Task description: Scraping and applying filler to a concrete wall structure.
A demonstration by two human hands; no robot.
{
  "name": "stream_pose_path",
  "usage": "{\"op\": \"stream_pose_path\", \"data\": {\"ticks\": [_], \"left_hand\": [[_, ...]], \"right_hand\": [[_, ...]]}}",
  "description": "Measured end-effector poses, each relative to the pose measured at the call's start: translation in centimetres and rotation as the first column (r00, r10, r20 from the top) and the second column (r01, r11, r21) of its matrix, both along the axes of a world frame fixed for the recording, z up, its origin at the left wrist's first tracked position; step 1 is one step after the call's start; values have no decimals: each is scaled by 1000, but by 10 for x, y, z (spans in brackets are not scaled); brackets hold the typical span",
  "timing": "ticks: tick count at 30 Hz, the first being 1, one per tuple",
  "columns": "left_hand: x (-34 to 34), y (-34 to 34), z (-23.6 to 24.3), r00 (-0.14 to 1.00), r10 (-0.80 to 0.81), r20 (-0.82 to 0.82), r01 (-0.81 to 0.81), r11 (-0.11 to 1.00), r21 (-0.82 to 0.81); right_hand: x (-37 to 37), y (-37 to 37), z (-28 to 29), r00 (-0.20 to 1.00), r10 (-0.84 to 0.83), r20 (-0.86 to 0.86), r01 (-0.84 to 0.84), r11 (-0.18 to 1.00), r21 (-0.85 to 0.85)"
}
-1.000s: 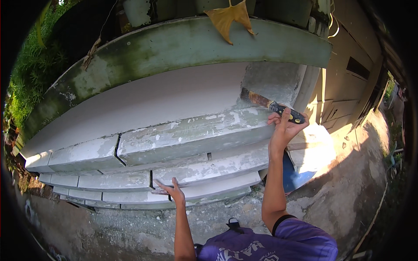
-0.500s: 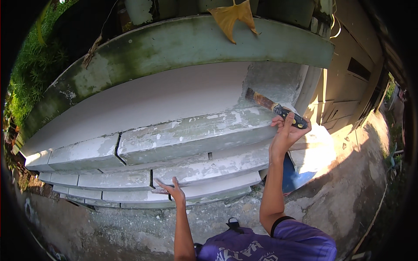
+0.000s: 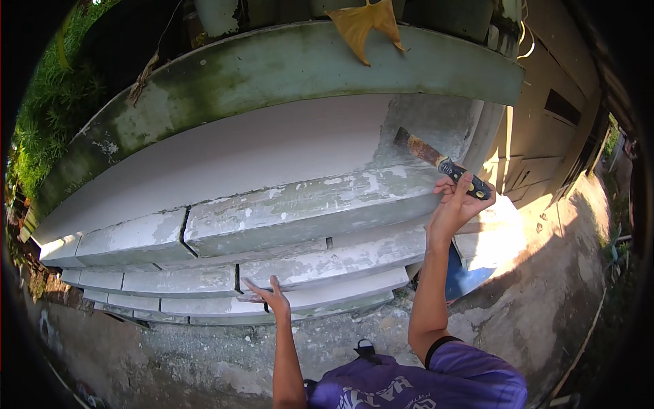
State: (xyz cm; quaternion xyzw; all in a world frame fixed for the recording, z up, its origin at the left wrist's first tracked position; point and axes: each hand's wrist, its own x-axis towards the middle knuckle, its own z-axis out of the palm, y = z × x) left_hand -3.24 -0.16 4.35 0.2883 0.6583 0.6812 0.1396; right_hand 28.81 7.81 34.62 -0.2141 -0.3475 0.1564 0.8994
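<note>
My right hand (image 3: 463, 194) grips a putty knife (image 3: 446, 165) by its black handle with yellow dots. The rust-stained blade points up and left, in front of the bare grey patch (image 3: 436, 123) at the right end of the white wall (image 3: 272, 153). Whether the blade tip touches the wall I cannot tell. My left hand (image 3: 272, 298) has its fingers stretched out and the thumb raised. It lies against the edge of a lower ledge (image 3: 327, 264), beside a dark vertical joint. Patchy, flaking white paint covers the upper ledge (image 3: 306, 211).
Overhead, a mossy green-stained slab (image 3: 272, 75) juts out above the wall, with a dry yellow leaf (image 3: 368, 27) hanging over it. A blue object (image 3: 466, 276) stands by my right forearm. Green plants (image 3: 48, 136) grow at the left, and rough concrete ground (image 3: 225, 354) lies below.
My right hand and the putty knife have shifted a little up and to the right, along the grey patch. My left hand has stayed in place.
</note>
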Motion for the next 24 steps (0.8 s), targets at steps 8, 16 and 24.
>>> {"op": "stream_pose_path", "data": {"ticks": [8, 16, 24], "left_hand": [[1, 1, 5, 1000, -6, 26, 7, 1000, -22], [-1, -2, 1, 999, -23, 28, 22, 999, 33], [4, -2, 10, 999, -26, 36, 24, 998, 56]], "right_hand": [[-3, 4, 6, 999, 16, 30, -17, 1000, 17], [-2, 11, 11, 1000, 2, 28, -3, 999, 38], [0, 16, 23, 999, -11, 40, 9, 998, 61]]}}
